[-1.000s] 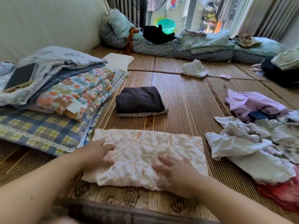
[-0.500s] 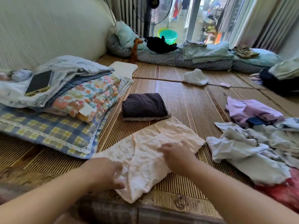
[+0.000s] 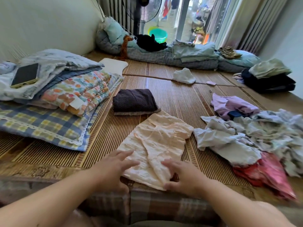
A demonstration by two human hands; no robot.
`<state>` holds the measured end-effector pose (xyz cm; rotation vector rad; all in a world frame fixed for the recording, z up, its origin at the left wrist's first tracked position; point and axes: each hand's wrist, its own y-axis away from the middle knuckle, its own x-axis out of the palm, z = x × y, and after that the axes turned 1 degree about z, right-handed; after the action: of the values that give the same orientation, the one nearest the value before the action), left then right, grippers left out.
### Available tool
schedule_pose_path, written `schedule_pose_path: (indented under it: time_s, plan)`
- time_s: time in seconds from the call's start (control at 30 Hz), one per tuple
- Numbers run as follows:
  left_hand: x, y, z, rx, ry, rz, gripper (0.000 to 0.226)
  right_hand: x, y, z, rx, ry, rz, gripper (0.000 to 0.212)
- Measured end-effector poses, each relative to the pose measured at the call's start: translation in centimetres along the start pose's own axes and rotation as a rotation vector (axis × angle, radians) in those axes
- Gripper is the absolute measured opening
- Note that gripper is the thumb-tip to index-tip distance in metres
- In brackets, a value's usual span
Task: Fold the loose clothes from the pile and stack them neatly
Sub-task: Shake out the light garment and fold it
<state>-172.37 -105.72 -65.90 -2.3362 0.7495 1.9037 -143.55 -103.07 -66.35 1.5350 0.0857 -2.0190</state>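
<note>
The pale peach crinkled cotton garment [image 3: 157,141] lies lengthwise from the folded dark brown cloth stack [image 3: 134,100] back to the left hand [image 3: 113,164], flat and spread on its near end, and the right hand [image 3: 185,176], equally near, grip indeterminate.

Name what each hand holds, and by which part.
Left hand presses flat on the peach crinkled-fabric garment, near left edge, gripping nothing. Right hand touches its near right corner; a pinch cannot be told.
</note>
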Motion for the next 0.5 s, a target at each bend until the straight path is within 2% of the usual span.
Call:
schedule_pose_path:
  time_s: [0.03, 0.1, 0.2, 0.33, 0.4, 0.5]
  plan:
    - [0.4, 0.0, 0.7, -0.034, 0.014, 0.008, 0.091, 1.0, 0.5, 0.3, -0.014, 0.030, 0.053, 0.097]
    - [0.9, 0.2, 2.1, -0.074, 0.030, 0.049, 0.087, 2.8, 0.8, 0.8, -0.006, 0.142, 0.085, 0.100]
    - [0.7, 0.6, 3.4, -0.050, -0.001, 0.009, 0.065, 4.1, 0.8, 1.5, 0.003, 0.195, 0.050, 0.080]
    - [-0.4, 0.7, 3.3, 0.014, -0.200, -0.130, 0.039, 3.9, 1.3, 1.0, -0.038, 0.236, 0.046, 0.052]
    - [-0.8, 0.9, 3.3, 0.017, -0.232, -0.131, 0.035, 3.3, 1.8, 0.9, -0.035, 0.159, 0.042, 0.046]
    - [-1.6, 1.4, 3.5, -0.002, -0.249, -0.098, 0.024, 2.1, 3.0, 1.0, -0.023, -0.151, 0.017, 0.042]
